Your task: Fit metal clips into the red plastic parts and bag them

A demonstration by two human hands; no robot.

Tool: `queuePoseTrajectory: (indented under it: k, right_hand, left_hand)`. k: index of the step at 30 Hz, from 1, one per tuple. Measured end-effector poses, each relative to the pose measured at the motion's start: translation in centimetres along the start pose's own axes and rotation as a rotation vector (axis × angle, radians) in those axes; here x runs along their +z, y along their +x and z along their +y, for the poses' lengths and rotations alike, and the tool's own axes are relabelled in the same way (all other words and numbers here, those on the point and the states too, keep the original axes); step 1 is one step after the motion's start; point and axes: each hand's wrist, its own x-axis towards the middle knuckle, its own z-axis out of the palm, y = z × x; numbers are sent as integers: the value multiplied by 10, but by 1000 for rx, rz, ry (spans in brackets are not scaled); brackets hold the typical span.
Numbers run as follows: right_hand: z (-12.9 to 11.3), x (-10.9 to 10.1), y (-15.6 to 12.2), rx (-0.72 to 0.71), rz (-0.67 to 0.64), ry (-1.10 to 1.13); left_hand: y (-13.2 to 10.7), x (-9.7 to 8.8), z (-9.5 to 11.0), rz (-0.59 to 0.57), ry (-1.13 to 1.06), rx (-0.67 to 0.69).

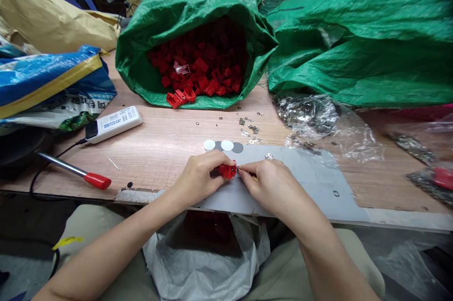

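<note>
In the head view my left hand (196,178) is closed around a small red plastic part (228,170) just above the grey sheet (307,183). My right hand (272,183) pinches a thin, dark-tipped tool (239,170) whose point meets the right side of the red part. A bit of yellow shows under the right fingers; the rest of the tool is hidden. White discs (227,145) and grey discs lie in a row beyond the left hand. Small metal pieces (269,156) sit just behind my right hand.
A green sack (170,13) full of red plastic parts (201,67) opens toward me. To its right are another green sack (361,51) and a plastic bag of metal pieces (307,114). A white device (115,124) and a red-tipped lever (97,180) stand left. A whitish bag (205,268) hangs below the edge.
</note>
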Motion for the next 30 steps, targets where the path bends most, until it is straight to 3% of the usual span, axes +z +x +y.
queuePoseTrajectory:
  k: [6,17,23,30]
  right_hand:
    - [-12,2,0,68,-23,-175]
    - [-11,2,3,91,-55,-186]
    - [16,-2,5,30,-108,194]
    - [39,5,8,110,-182,443]
  left_hand:
    - [0,-1,1,-8,16,18]
    - [5,-2,4,-24,-39,-16]
    - [3,0,5,1,-77,-104]
    - [3,0,1,36,-100,-92]
